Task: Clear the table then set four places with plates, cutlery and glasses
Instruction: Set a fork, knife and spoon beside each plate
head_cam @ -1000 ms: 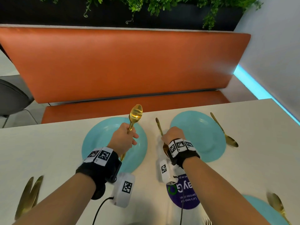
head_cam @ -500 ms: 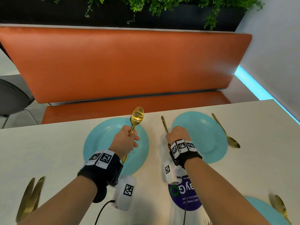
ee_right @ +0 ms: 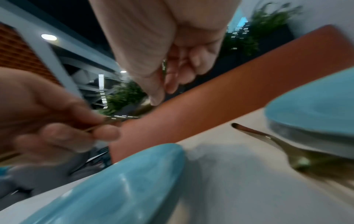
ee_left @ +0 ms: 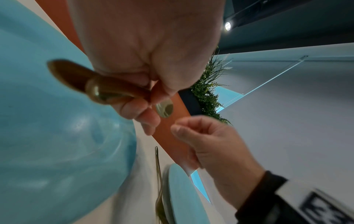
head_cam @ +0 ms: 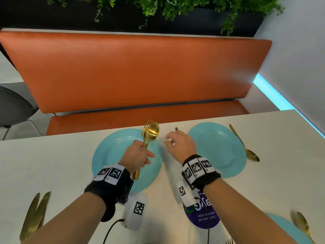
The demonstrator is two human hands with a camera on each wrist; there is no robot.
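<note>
Nearest, at the lower edge of the head view: a purple round sticker (head_cam: 202,215) on the white surface (head_cam: 52,164), a pair of gold cutlery pieces (head_cam: 35,213) lying at the near left, and part of a blue plate (head_cam: 288,229) with another gold piece (head_cam: 301,224) at the near right. A few fork tines (head_cam: 229,241) poking in at the bottom edge.

Further out, both forearms wearing black wristbands with printed markers. Left hand (head_cam: 136,156) raised over the left blue plate (head_cam: 109,152), grip closed around the handles of a gold spoon (head_cam: 152,132) and a gold fork (head_cam: 146,125), both pointing up and away, handle ends sticking out below the fist. Same fist seen from the left wrist view (ee_left: 145,50) with the handle ends (ee_left: 80,80) over the plate.

Right hand (head_cam: 181,144) between the two plates, fingers loosely curled, grip holding nothing that can be made out; blurred in the right wrist view (ee_right: 172,50). Beneath it, a gold fork on the surface (ee_right: 268,141), just beside the left rim of the right blue plate (head_cam: 218,148).

Right of that plate, a second gold spoon (head_cam: 246,147) lying flat, bowl toward the near side.

Beyond the surface edge, an orange bench seat (head_cam: 133,71); above it, green plants (head_cam: 175,6).
</note>
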